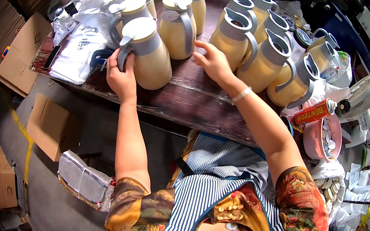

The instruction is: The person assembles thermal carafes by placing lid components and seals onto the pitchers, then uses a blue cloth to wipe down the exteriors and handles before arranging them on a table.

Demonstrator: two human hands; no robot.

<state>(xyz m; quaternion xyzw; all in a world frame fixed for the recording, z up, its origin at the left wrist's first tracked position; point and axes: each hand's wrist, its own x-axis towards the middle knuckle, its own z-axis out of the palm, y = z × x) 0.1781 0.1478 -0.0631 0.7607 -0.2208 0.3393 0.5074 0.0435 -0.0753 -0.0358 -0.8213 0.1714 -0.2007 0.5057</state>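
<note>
On the table's (195, 102) left, the left hand (122, 81) grips the handle (123, 56) of 1 near closed jug (152, 67); closed jugs (176, 37) beyond look done too. The right hand (214, 65) is spread, holding nothing. Open jugs (256, 74) at right seem unfinished.

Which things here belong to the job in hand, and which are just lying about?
Apparently in the job:
cream-and-grey lidded jugs, the nearest one's handle in the left hand
cream-and-grey lidless jugs
dark wooden table

Apparently lying about:
red cylindrical can
white plastic fan
brown cardboard box
</note>
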